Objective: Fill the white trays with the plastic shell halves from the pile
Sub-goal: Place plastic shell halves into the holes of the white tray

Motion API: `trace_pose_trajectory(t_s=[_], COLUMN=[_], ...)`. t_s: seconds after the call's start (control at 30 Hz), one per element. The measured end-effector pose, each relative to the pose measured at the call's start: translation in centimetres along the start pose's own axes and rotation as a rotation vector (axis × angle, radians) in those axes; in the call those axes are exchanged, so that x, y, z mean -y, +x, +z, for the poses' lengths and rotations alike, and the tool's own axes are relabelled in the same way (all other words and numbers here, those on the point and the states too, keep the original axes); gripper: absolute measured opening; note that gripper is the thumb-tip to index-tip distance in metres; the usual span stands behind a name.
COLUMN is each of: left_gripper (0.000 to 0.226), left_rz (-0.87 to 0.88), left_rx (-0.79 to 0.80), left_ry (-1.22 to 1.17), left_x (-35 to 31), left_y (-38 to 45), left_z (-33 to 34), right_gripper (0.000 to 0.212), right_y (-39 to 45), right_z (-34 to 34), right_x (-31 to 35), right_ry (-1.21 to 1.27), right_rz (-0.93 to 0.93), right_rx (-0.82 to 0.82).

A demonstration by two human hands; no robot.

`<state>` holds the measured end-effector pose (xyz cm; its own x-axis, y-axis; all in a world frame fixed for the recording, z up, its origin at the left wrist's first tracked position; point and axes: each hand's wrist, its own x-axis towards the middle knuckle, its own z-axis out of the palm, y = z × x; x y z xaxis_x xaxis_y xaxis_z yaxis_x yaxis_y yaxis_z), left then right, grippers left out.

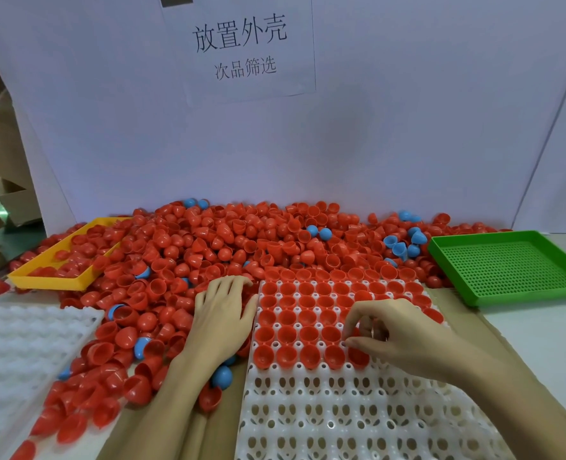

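A big pile of red shell halves (208,247), with a few blue ones mixed in, covers the table's middle and left. A white tray (324,416) lies in front of me; its far rows hold red halves open side up, its near rows are bare sockets. My left hand (222,317) lies flat with fingers straight on the pile just left of the tray's edge. My right hand (397,336) hovers over the tray's fifth row, fingers curled and pinching a red shell half (358,355) at a socket there.
A second white tray (19,353) lies at the left. A yellow tray (47,280) holding red halves sits at the back left, partly buried. A green perforated tray (510,267) stands at the right. A white board with a printed sign closes off the back.
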<state>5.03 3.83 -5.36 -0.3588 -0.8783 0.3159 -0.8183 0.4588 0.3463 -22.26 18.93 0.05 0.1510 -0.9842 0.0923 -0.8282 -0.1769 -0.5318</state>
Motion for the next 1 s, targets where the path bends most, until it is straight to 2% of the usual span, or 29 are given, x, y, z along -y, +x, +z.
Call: trace_pose_trajectory(t_s=[0.2, 0.37, 0.5, 0.67, 0.77, 1.0], left_gripper=[0.039, 0.034, 0.026, 0.045, 0.051, 0.052], left_rz=[-0.045, -0.116, -0.094, -0.110, -0.155, -0.129], left_rx=[-0.119, -0.146, -0.148, -0.201, -0.156, -0.012], left_ry=[0.124, -0.007, -0.031, -0.064, -0.057, 0.048], left_x=[-0.5, 0.0, 0.4, 0.6, 0.9, 2.6], left_y=[-0.1, 0.3, 0.3, 0.8, 2.1, 6.4], left_z=[-0.3, -1.1, -1.1, -1.0, -0.4, 0.4], right_gripper=[0.008, 0.011, 0.010, 0.010, 0.010, 0.011], right_y=[0.2, 0.2, 0.3, 0.3, 0.4, 0.2], right_z=[0.2, 0.2, 0.2, 0.3, 0.3, 0.2], right_x=[-0.1, 0.0, 0.0, -0.1, 0.0, 0.3], right_ry=[-0.011, 0.012, 0.013, 0.025, 0.024, 0.032], right_rz=[-0.001, -0.010, -0.019, -0.029, -0.035, -0.058], right_rx=[-0.035, -0.075, -0.102, -0.115, -0.119, -0.132])
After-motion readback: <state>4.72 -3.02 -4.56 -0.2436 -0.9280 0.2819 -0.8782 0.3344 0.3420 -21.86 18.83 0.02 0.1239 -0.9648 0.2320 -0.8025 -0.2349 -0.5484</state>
